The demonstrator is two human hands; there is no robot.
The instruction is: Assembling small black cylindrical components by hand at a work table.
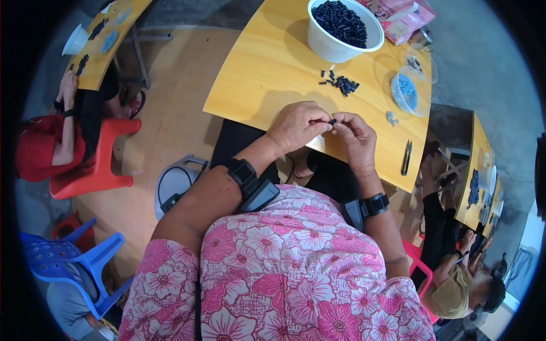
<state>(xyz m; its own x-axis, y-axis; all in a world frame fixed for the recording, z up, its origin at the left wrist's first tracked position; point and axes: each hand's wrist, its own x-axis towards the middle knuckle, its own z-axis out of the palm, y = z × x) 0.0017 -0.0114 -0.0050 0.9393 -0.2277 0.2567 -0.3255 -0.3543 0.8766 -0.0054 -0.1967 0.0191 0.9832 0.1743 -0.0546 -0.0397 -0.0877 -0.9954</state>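
Observation:
Over the near edge of the yellow wooden table (256,74), my left hand (300,126) and my right hand (356,140) meet. Their thumbs and forefingers pinch a small black part (332,121), mostly covered by the fingertips. Beyond them lies a loose pile of short black cylindrical parts (344,85). More of these fill a white bowl (335,52) farther back. To the right stands a clear tub (397,98) of tiny light-blue pieces, with a few loose light-blue pieces (392,119) beside it. Black thread snips (406,158) rest near the table's right edge.
A pink bag (405,24) sits at the back right. At left, a person in red (42,148) sits on a red stool (102,165) by another table. A blue plastic chair (85,261) stands lower left. Other people work at tables on the right.

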